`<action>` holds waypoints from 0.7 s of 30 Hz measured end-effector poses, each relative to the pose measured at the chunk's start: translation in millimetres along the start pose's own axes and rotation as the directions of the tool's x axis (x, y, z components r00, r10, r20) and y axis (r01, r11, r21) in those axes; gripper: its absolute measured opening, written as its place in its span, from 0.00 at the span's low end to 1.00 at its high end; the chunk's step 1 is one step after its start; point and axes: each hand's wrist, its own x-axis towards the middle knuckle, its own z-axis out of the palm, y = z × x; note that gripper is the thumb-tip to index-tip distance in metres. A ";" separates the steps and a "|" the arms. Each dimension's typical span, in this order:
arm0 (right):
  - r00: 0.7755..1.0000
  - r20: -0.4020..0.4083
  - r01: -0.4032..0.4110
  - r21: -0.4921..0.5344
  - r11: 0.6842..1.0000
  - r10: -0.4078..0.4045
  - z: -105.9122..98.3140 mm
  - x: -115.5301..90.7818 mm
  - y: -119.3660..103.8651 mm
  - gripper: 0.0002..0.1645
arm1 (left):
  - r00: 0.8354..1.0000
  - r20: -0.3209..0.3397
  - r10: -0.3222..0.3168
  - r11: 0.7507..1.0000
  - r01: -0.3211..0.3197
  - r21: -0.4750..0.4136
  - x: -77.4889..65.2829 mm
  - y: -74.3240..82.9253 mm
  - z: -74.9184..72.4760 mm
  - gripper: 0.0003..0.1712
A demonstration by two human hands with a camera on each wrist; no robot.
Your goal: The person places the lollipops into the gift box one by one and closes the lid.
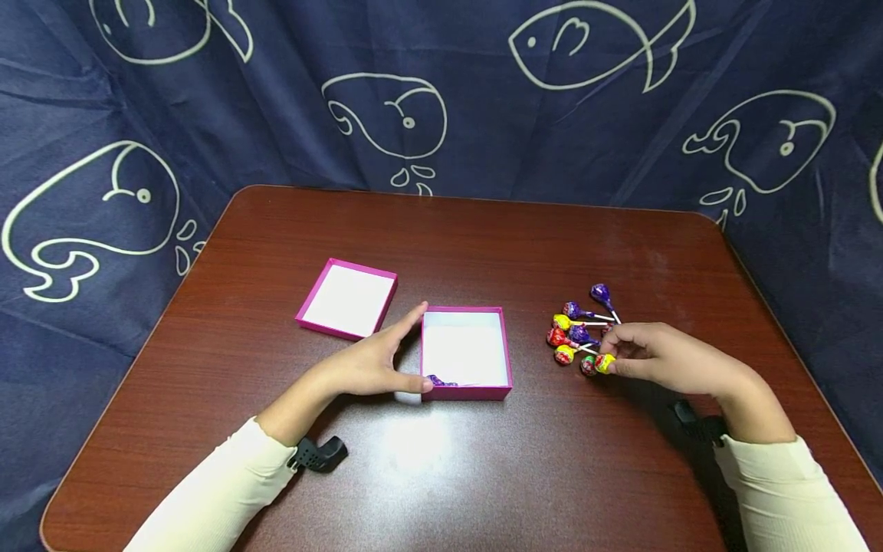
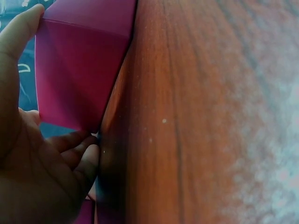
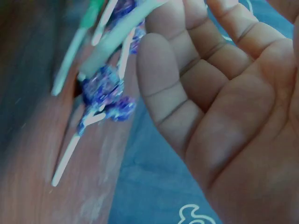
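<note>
A pink square box (image 1: 476, 393) with a white inside stands uncovered mid-table. My left hand (image 1: 366, 364) holds its left side, thumb at the front corner and a finger at the back corner; in the left wrist view the pink wall (image 2: 74, 74) lies between them. Purple wrappers (image 1: 440, 381) show inside, partly hidden by the front wall. To the right, my right hand (image 1: 665, 360) pinches a yellow-wrapped lollipop (image 1: 604, 363) over a loose group of lollipops. Among them are a purple one (image 1: 601, 293), a red one (image 1: 556, 337) and a green one (image 1: 589, 365).
The box's matching lid (image 1: 347, 299) lies to the left behind my left hand, white inside facing up. Blue fabric with white fish and whale outlines (image 1: 386, 115) hangs behind the brown table (image 1: 483, 245).
</note>
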 end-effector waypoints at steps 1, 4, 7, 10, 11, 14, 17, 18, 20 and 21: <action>1.000 -0.003 0.001 0.004 1.000 -0.001 -0.8 1.8 -2.2 0.15 | 1.000 -0.001 0.001 1.000 -0.001 -0.001 0.1 0.3 -0.1 0.67; 1.000 -0.003 0.018 0.025 1.000 -0.018 -2.1 7.9 -9.5 0.15 | 1.000 0.000 -0.003 1.000 0.003 -0.003 -0.4 1.3 -0.3 0.67; 1.000 0.000 0.021 0.036 0.999 -0.021 -1.7 15.0 -17.3 0.14 | 1.000 0.006 -0.004 1.000 0.004 -0.003 -1.0 2.0 0.0 0.67; 0.999 0.007 0.032 0.031 0.999 -0.032 -1.1 23.4 -24.0 0.14 | 1.000 0.006 -0.001 1.000 0.001 -0.003 -1.3 2.7 0.1 0.67; 1.000 0.008 0.029 0.027 0.999 -0.029 -0.9 26.3 -26.1 0.14 | 1.000 0.005 -0.001 1.000 0.001 -0.004 -1.2 2.7 0.1 0.68; 0.999 0.021 0.039 0.039 0.998 -0.039 -0.1 34.9 -31.8 0.13 | 1.000 0.004 0.002 1.000 -0.002 -0.012 -1.1 3.1 0.0 0.68; 0.998 0.043 0.041 0.068 0.997 -0.044 1.3 43.4 -38.1 0.10 | 1.000 0.005 0.005 1.000 -0.005 -0.016 -1.3 2.9 0.2 0.68; 0.998 0.051 0.043 0.078 0.996 -0.047 1.8 46.2 -40.2 0.08 | 1.000 0.005 0.007 1.000 -0.007 -0.017 -1.5 2.8 0.3 0.68; 0.996 0.067 0.045 0.085 0.995 -0.051 2.6 51.5 -44.6 0.06 | 1.000 0.003 0.010 1.000 -0.010 -0.017 -2.2 2.8 0.4 0.68; 0.996 0.070 0.043 0.078 0.996 -0.048 2.9 54.0 -46.9 0.05 | 1.000 0.001 0.011 1.000 -0.011 -0.017 -2.5 2.7 0.4 0.68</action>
